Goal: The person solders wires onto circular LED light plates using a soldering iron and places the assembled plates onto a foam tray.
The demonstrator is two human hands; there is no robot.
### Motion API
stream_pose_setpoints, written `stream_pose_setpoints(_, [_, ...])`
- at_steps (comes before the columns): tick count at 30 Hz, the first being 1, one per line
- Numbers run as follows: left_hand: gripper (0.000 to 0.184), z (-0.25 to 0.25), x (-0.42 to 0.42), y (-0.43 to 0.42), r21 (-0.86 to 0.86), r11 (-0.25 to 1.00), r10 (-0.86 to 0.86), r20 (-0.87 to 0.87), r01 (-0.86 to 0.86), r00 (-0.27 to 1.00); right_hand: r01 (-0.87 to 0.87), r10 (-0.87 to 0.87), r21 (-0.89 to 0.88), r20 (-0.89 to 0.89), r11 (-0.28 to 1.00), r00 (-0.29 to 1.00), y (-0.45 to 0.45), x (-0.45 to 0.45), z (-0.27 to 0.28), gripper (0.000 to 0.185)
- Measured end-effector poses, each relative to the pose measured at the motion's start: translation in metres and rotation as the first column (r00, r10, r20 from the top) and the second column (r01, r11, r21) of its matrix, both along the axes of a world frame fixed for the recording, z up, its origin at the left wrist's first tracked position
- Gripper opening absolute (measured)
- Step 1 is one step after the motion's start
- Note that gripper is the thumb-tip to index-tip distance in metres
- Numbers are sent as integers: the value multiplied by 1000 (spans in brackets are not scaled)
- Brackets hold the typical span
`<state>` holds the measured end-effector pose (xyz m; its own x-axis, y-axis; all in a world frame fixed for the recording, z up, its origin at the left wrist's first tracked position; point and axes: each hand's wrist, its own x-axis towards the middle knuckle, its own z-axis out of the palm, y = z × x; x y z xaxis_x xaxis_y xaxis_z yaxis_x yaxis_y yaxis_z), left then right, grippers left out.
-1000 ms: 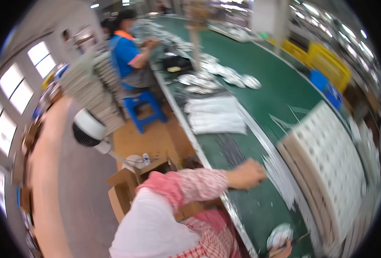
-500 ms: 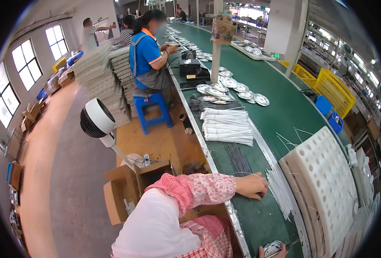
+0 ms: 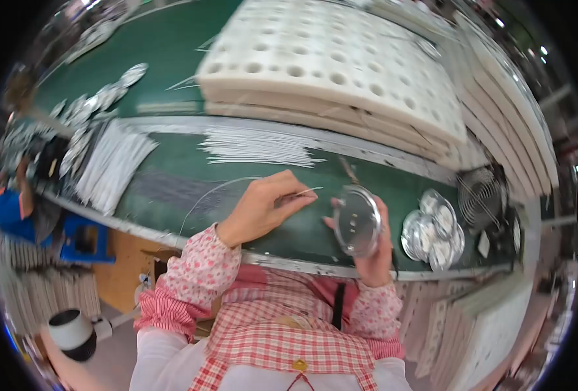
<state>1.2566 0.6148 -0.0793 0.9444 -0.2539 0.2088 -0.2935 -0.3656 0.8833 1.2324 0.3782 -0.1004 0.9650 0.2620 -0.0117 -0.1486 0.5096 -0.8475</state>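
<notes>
My left hand pinches a thin white wire between thumb and fingertips. The wire's short end points toward my right hand, and its long tail arcs back to the left. In my right hand is a round, shiny metal disc, tilted up with its flat face toward the left hand. Wire tip and disc are apart. Beyond the disc lies a blurred narrow object whose kind I cannot make out. A row of white wires lies along the bench behind my left hand.
At right is a pile of silvery discs, near a dark coiled stand. A thick white foam tray with holes stands behind. Leftward lie a white wire bundle, dark wires and a person in blue.
The view has swung from along the bench to straight down at it. My left hand has come away from the wires with one pinched; the disc in my right hand is now raised before me.
</notes>
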Motion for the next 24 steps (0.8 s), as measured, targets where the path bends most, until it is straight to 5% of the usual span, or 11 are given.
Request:
stream_pose_setpoints(3, [18, -3, 6, -32, -200, 972, -119, 42, 125, 992, 33, -26, 99, -69, 995, 997, 2, 4, -1, 82])
stream_pose_setpoints(10, [15, -3, -4, -55, -176, 984, -45, -203, 9, 978, 60, -60, -3, -21, 998, 998, -5, -2, -16, 86])
stream_pose_setpoints(24, [11, -2, -7, -50, -34, 999, -15, -74, 12, 997, 47, -42, -52, 98, 998, 994, 3, -2, -32, 98])
